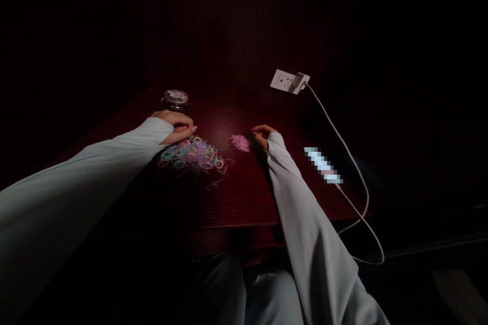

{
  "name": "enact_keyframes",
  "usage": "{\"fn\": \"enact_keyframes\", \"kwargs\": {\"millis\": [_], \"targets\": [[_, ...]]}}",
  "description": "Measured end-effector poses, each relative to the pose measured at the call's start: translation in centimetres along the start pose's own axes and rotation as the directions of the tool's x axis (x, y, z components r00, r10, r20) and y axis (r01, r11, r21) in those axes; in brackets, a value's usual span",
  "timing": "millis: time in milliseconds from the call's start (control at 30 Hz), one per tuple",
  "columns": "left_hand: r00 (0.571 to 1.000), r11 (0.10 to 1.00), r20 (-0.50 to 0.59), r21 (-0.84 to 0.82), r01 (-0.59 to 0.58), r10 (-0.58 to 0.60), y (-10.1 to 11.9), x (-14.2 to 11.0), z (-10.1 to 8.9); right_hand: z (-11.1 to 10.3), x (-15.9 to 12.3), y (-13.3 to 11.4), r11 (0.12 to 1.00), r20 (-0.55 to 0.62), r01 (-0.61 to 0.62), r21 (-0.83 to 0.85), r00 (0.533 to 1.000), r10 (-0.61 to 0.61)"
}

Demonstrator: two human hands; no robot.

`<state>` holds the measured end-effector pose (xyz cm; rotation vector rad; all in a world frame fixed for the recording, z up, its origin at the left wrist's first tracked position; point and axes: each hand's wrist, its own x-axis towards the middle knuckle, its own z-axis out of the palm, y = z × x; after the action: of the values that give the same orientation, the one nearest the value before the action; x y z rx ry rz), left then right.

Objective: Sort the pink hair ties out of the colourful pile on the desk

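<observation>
Viewed by me through the head camera: two bare hands above a dark red surface [236, 193], with a heap of small pieces beside each. The left hand [175, 123] lies at the far left edge of the multicoloured pile [196, 156], its fingers bent and its thumb tip drawn near them in a narrow posture; from here I cannot tell whether anything is pinched between them. This pile, made of small rings and thin strands, extends toward the near right from that hand, its long axis running mostly from left to right. A few thin bent pieces [214, 184] lie loose at its near right edge. The pink pile [239, 142], smaller and more compact, lies between the two hands, to the right of the multicoloured pile and apart from its main mass. The right hand [264, 134] is the nearer of the two to it, just beyond its right edge, so I read the pink pile as lying leftward and slightly toward the wearer from those fingertips. The fingers there are curled and narrow; I cannot make out whether they hold a piece. A lidded jar [176, 97] stands upright just behind the left hand, which partly hides its lower portion.
</observation>
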<state>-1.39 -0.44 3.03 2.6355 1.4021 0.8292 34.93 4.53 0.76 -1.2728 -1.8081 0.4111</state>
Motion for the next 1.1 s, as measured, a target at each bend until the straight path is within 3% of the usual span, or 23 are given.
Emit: {"fn": "enact_keyframes", "kwargs": {"millis": [133,333,533,733,1100], "targets": [[1.000,1.000,0.022,0.013,0.011,-0.011,-0.5,0.1,0.2,-0.3,-0.1,-0.3,0.999,0.036,-0.008,-0.049,0.999,0.010],[0.980,0.972,0.009,0.122,0.198,-0.201,-1.6,0.7,1.1,0.8,-0.3,0.1,0.963,0.123,0.161,-0.217,0.983,-0.137],[0.985,0.983,0.105,0.136,0.120,-0.135,-1.0,0.4,0.5,1.3,-0.7,0.4,0.971,0.351,0.182,-0.157,0.929,-0.117],[0.986,0.984,0.122,0.148,0.098,-0.117,-0.8,0.4,0.4,1.1,-0.2,0.4,0.965,0.332,0.193,-0.176,0.935,-0.127],[0.972,0.976,0.179,0.183,0.118,-0.151,-0.5,0.6,0.2,1.4,0.1,-0.2,0.994,0.144,0.110,-0.006,0.984,-0.108]]}}
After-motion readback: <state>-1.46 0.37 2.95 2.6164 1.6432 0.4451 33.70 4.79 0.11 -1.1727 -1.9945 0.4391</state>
